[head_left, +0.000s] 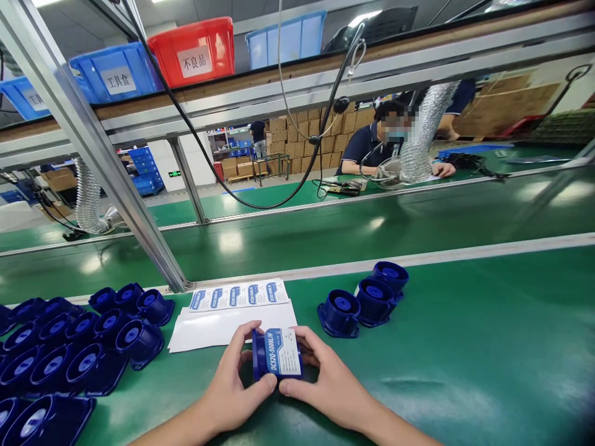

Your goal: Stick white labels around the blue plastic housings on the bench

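Observation:
A dark blue plastic pump housing point(258, 356) is held just above the green bench, low in the middle of the view. Its side carries a white and blue label point(286, 352) printed "DC52Q-5000L/H", which faces me. My left hand point(232, 387) grips the flanged left end, thumb along the bottom edge. From the other end, my right hand point(328, 384) closes around the housing, its fingers behind and its thumb at the lower edge. Just beyond the hands lies a sheet of matching labels point(239, 295) with white backing paper point(209, 328).
Many similar blue housings point(54, 365) stand in rows at left; three more housings point(343, 310) cluster at right. A metal post point(106, 161) rises at left. Above hang a black cable point(246, 201) and a shelf with bins point(193, 52). A co-worker point(367, 148) sits across the line.

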Available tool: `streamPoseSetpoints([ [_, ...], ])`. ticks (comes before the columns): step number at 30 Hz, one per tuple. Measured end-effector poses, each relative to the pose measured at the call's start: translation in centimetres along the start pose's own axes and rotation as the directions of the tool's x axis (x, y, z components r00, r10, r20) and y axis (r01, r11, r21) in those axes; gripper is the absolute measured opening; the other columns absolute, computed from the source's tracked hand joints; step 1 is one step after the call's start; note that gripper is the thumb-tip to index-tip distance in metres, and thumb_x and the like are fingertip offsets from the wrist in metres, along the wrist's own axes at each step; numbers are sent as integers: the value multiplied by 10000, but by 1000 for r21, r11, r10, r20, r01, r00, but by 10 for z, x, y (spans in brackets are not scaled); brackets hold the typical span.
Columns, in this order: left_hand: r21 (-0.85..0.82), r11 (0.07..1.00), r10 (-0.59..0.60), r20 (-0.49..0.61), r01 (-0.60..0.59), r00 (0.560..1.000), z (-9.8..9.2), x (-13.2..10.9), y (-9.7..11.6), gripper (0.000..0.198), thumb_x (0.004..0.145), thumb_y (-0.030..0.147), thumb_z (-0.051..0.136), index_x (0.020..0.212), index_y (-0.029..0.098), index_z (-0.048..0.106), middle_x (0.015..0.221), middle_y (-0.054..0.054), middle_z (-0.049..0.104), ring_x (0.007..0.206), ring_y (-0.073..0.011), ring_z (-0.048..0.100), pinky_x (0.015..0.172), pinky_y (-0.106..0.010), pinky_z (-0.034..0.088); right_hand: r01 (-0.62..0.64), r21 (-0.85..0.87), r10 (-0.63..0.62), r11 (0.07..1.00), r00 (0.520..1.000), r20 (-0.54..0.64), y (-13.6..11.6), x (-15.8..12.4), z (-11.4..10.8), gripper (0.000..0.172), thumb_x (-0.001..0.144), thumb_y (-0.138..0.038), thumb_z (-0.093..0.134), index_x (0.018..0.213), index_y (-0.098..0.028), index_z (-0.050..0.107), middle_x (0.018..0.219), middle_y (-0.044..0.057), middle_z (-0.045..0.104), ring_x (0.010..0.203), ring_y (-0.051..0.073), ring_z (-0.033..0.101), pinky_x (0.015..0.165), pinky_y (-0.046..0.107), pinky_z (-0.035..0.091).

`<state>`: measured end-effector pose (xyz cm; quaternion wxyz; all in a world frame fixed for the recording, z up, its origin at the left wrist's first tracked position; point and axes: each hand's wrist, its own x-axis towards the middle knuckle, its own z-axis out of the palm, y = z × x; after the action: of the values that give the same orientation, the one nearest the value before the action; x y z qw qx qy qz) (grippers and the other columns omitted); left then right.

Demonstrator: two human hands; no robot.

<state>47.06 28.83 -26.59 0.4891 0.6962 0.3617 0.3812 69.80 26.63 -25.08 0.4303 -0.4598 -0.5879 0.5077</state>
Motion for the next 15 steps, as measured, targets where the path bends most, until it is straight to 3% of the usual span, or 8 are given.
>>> streamPoseSetpoints([
  [4,277,957,93,12,-92,996,-3,2,9,752,791,152,756,1462,281,441,1447,-136,551,1322,-353,583,1156,-581,476,24,-161,-24,987,1000,1,-5,1,-5,562,735,-287,857,1263,-267,667,1258,71,764,1144,320,719,1056,474,566],
  [8,379,913,145,46,-152,988,-4,5,19,636,771,144,755,1342,268,504,1301,-103,622,1175,-307,640,1037,-488,555,13,-258,-20,966,1000,-24,-4,2,-7,646,703,-397,919,1310,-279,731,1296,80,775,1211,380,696,1118,541,524],
  [15,357,903,250,12,-238,968,-1,5,28,479,687,138,825,1068,243,555,1070,-69,672,974,-267,661,852,-414,565,-81,26,81,996,997,-9,0,-1,1,686,623,-338,957,1270,-209,769,1326,124,766,1203,384,727,1093,542,574],
])
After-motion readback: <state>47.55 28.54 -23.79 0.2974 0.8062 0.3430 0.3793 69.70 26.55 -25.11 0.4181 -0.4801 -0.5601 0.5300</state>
